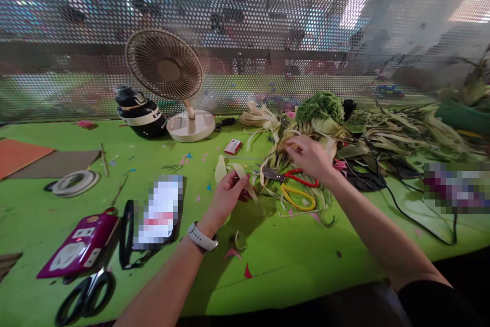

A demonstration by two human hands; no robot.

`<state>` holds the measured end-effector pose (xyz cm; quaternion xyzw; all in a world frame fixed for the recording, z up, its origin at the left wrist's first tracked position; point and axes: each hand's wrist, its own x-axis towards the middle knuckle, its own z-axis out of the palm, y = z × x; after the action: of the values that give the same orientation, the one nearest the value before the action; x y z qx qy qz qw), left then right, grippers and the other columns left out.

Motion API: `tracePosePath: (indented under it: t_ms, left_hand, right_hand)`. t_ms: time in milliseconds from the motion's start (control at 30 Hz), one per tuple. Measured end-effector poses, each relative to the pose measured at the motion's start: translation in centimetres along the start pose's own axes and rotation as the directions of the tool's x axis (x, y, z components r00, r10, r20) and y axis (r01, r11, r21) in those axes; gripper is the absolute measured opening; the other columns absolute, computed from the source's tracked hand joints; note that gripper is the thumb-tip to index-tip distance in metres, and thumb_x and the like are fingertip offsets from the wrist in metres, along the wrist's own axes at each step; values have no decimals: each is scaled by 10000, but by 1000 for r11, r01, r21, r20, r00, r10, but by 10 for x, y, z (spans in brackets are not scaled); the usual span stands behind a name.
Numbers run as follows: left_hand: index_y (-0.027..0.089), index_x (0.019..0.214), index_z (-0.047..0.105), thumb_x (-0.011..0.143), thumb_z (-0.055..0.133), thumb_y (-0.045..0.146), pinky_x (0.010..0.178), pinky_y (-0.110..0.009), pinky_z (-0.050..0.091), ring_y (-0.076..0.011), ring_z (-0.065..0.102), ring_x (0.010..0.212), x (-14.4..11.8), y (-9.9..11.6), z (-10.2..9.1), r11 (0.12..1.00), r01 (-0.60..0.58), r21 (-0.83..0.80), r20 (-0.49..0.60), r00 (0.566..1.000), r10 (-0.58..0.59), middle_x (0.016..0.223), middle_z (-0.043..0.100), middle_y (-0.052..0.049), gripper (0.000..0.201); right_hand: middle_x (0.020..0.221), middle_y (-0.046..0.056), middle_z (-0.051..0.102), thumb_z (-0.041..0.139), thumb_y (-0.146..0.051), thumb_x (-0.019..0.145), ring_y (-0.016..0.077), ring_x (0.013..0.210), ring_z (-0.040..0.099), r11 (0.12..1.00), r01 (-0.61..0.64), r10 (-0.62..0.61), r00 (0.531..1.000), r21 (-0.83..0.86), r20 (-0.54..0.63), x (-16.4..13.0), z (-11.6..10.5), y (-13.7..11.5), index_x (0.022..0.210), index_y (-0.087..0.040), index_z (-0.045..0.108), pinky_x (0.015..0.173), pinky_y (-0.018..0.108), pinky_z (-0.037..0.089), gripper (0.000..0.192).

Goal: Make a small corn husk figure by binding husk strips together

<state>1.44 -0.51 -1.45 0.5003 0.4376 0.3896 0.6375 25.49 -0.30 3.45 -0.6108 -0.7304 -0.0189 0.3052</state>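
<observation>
My left hand [230, 188], with a white watch on the wrist, pinches a pale strip of corn husk [221, 169] above the green table. Part of that strip is hidden behind the fingers. My right hand [309, 154] reaches into a heap of dried corn husks [279, 156], its bent fingers closed on some husk there; the fingertips are partly hidden. Just below it lie scissors [298, 198] with one red and one yellow handle, resting on husk scraps. A bundle of shredded green strands [321, 106] sits behind the right hand.
A fan [191, 127] and a dark bottle [141, 115] stand at the back, before a perforated metal screen [245, 21]. On the left lie a phone [160, 215], a purple pouch [82, 245], black-handled scissors [86, 294] and tape rolls [75, 183]. A black cable [406, 220] runs on the right.
</observation>
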Motion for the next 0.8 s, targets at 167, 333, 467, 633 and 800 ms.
tracePosePath:
  t_ms: [167,333,467,633,800]
  left_hand:
    - [174,763,551,673,706,482,509,-211,446,-110,597,527,-2,1,2,999,-35,41,88,996,31,639,667,-1,356]
    - [161,748,594,729,660,490,486,-210,400,-86,519,466,-2,-4,3,989,-134,69,168,978,121,545,599,17,337]
    - [162,746,586,759,639,470,484,-210,387,-84,510,468,-4,-3,5,985,-168,48,183,971,156,549,591,19,312]
    - [164,729,586,701,674,518,462,-213,387,-74,475,435,-8,-2,7,993,-115,22,254,961,106,546,588,21,366]
    - [163,707,566,708,682,486,421,-190,366,-61,485,413,-12,1,8,998,-68,14,282,958,61,551,599,25,343]
  right_hand:
    - [1186,106,623,462,-322,897,270,1063,576,985,162,-164,986,59,39,-30,25,-46,1015,-235,698,881,444,480,278]
    - [1183,128,609,473,-393,901,288,1140,501,973,174,-185,981,153,54,-40,36,-54,957,-228,725,950,479,428,306]
    - [1172,91,609,480,-415,899,276,1161,471,926,7,-49,994,377,101,-42,40,-57,875,-272,733,965,508,392,291]
    - [1045,51,659,640,-453,787,241,1041,559,581,-248,57,962,775,265,-36,45,-63,754,-252,732,933,443,421,224]
    - [741,10,667,714,-407,723,151,707,586,203,-429,171,901,880,400,-28,46,-65,741,-217,737,719,316,466,192]
